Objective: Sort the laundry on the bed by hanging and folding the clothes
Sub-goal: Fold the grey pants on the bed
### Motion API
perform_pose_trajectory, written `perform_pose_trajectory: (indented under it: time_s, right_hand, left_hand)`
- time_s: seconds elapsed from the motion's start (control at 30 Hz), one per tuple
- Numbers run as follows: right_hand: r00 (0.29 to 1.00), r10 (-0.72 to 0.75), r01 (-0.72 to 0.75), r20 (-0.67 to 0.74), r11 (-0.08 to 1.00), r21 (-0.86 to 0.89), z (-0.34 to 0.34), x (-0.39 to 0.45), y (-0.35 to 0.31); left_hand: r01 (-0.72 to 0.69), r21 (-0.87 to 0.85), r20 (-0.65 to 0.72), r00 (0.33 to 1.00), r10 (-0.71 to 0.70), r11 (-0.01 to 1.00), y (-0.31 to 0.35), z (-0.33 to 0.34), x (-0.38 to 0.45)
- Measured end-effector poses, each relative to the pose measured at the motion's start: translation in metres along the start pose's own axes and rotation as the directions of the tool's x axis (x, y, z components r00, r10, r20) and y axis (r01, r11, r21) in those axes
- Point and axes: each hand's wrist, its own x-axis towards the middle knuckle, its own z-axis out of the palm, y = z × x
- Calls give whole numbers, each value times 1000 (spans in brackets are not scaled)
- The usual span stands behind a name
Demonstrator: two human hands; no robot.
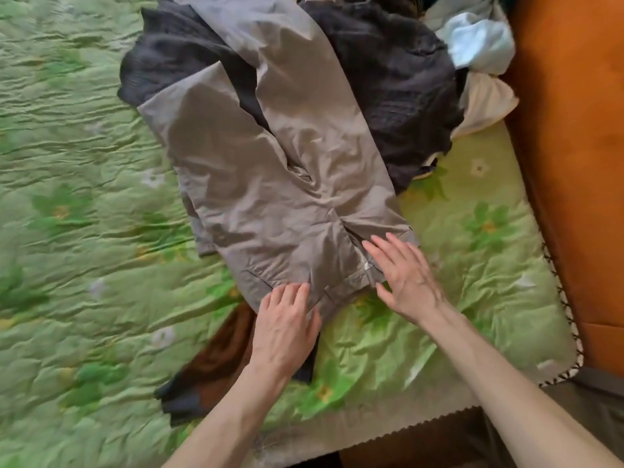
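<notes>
**Smoothing the grey trousers before the fold**

Flattening the waistband end, lower centre of frame. Green floral bedspread [67,197] fills the left. Brown garment [219,352] lies partly under the left forearm, low and left of centre. Left hand [287,329] rests on the waistband of the grey trousers [270,197], fingers slightly curled against the cloth; whether it pinches the edge cannot be told. Trousers run from centre up to the top edge, legs apart, lying over a dark knitted garment [388,79]. Right hand [401,275] is spread flat, fingers straight, at the fly corner of the waistband. Pale blue and white clothes [479,42] are bunched at upper right.

Judgement: legs need bringing together along the seams, creases pressed outward from the waistband, before any fold; the slippery-looking fabric may slide over the dark knit beneath.
</notes>
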Motion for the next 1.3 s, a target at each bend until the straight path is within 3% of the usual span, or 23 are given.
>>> perform_pose_trajectory:
  time_s: [0.1,0.27,0.4,0.5,0.57,0.77,0.87,0.97,1.07,1.17,1.3]
  right_hand:
    - [998,12,-9,69,999,-48,25,10,15]
    - [1000,9,-7,8,983,-181,43,22,30]
    - [992,124,-123,-10,965,-232,47,27,40]
    - [954,262,-238,146,957,-163,52,28,43]
    - [935,259,-228,242,962,-148,52,24,43]
    - [979,197,-187,54,971,-152,24,25,41]
    - [976,203,-209,-74,975,-77,4,27,31]
    - [954,294,-287,-62,952,102,-20,21,8]
    - [867,486,-408,-110,818,405,-39,11,-14]
    - [750,632,-344,-194,624,702,-72,4,-42]
    - [709,657,-295,-255,605,740,-127,1,-91]
  left_hand:
    - [25,20,129,991,-27,999,0,28,0]
    - [34,176,364,926,-98,984,-1,57,-1]
    - [79,212,340,928,-150,974,-3,55,5]
    - [148,169,332,922,-197,974,-12,47,10]
    - [177,131,370,904,-214,975,-21,38,8]
    - [168,-2,265,950,-162,986,-35,-12,-7]
    - [121,-57,114,987,-113,991,-40,-53,-11]
    - [101,-69,43,994,-98,993,-50,-98,-15]
    - [22,-53,36,999,-20,998,-66,-143,-24]
    - [-100,-35,-7,995,100,994,-83,-194,-44]
    - [-116,-32,-88,990,113,993,-108,-251,-76]
